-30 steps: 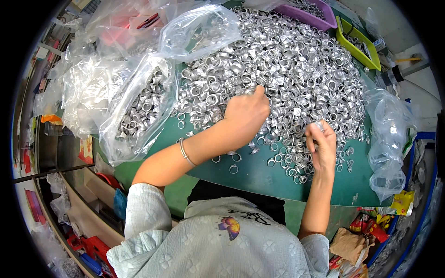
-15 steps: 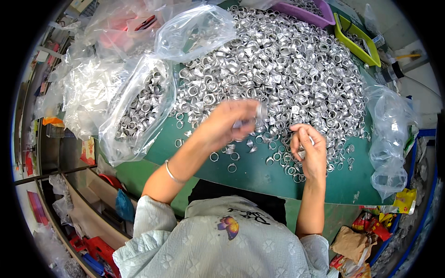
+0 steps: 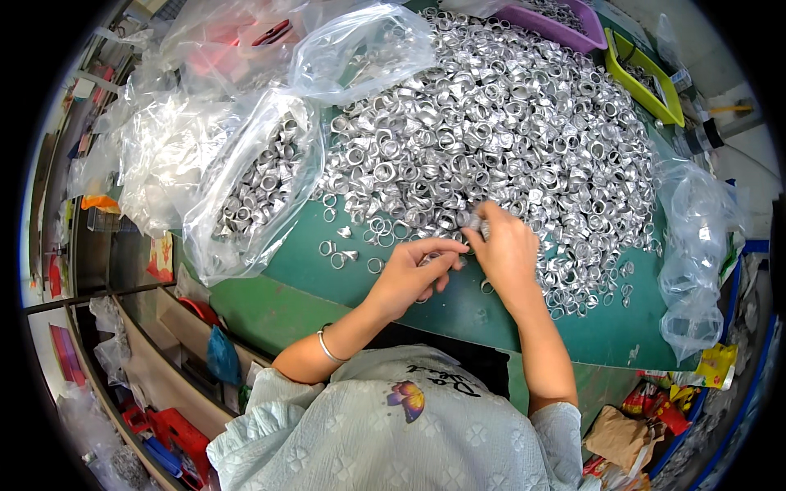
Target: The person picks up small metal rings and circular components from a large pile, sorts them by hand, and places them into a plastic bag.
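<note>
A broad heap of silver-coloured metal rings (image 3: 508,123) covers much of the green table (image 3: 303,262). My left hand (image 3: 415,274) is at the near edge of the heap, fingers curled around a few rings (image 3: 429,259). Beside it my right hand (image 3: 503,250) reaches to the heap's front, its fingertips bent down at the rings and slightly blurred; what they pinch, if anything, I cannot make out. Several loose rings (image 3: 337,254) lie on the table left of my left hand.
An open clear plastic bag (image 3: 307,176) with rings stands at the left, near crumpled plastic bags (image 3: 168,164). At the back right are a purple basket (image 3: 565,37) and a yellow-green tray (image 3: 667,110). Clear plastic (image 3: 696,254) hangs over the right edge.
My left hand has come down and nearer from over the heap. My right hand has moved left and forward, beside it. Loose rings near the front edge have been shifted, and the view has moved slightly.
</note>
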Demonstrator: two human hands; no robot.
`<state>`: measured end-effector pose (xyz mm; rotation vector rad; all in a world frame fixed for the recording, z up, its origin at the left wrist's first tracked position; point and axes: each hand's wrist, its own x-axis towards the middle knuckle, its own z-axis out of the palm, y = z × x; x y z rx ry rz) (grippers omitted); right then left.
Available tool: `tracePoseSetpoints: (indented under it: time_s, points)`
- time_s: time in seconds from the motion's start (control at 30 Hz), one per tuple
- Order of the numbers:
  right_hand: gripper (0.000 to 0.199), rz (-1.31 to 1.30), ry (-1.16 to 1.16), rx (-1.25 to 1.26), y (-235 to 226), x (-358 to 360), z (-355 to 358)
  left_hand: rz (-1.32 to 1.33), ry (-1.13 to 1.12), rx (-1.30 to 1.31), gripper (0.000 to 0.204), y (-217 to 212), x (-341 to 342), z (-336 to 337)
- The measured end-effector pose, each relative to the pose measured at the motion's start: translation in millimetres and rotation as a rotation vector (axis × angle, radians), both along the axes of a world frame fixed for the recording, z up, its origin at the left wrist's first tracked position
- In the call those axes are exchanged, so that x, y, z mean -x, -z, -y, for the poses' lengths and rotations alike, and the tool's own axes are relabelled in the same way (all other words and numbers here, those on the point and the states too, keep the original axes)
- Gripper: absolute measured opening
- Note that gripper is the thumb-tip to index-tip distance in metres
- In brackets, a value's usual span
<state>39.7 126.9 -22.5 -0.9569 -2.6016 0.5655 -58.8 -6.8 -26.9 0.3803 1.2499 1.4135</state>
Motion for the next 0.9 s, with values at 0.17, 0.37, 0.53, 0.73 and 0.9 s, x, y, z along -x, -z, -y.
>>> tracePoseSetpoints:
  time_s: [0.17,0.37,0.53,0.73,0.9]
  points:
    - [0.017,-0.382,0.209,0.858,-1,-41,-20,-0.532,0.048,-0.014,0.016,6,0,5]
    - [0.008,-1.052,0.021,1.657,-4,-69,-16,-1.42,-0.007,-0.077,0.018,-5,-7,-13]
    - [0.016,-0.284,-0.088,0.265,2,-50,0,-1.418,0.042,-0.087,0.02,0,9,-31]
    - [0.014,-0.235,-0.003,0.089,8,-45,4,-1.424,0.003,-0.04,0.019,-1,2,-28]
    - [0.014,-0.938,0.047,1.498,4,-72,-13,-1.735,0.266,0.023,0.011,5,-2,-48]
